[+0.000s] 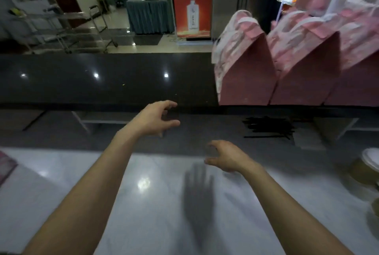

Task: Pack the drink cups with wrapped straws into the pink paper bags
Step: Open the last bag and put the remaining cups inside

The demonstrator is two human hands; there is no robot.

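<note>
Three pink paper bags stand in a row on the raised dark counter at the right: the nearest (245,66), a second (307,68) and a third (356,59) cut off by the frame edge. A pile of black wrapped straws (268,127) lies on the grey ledge below them. A drink cup with a white lid (369,164) shows at the right edge. My left hand (158,118) hovers over the ledge, fingers curled apart, holding nothing. My right hand (223,157) hovers above the white worktop, fingers loosely curled and empty.
The white marble worktop (102,193) spreads below my arms. The dark counter (92,78) runs across the middle. A flat pink item (5,165) lies at the left edge. Beyond the counter are a red banner (192,2), a cart (67,27) and a draped table (151,14).
</note>
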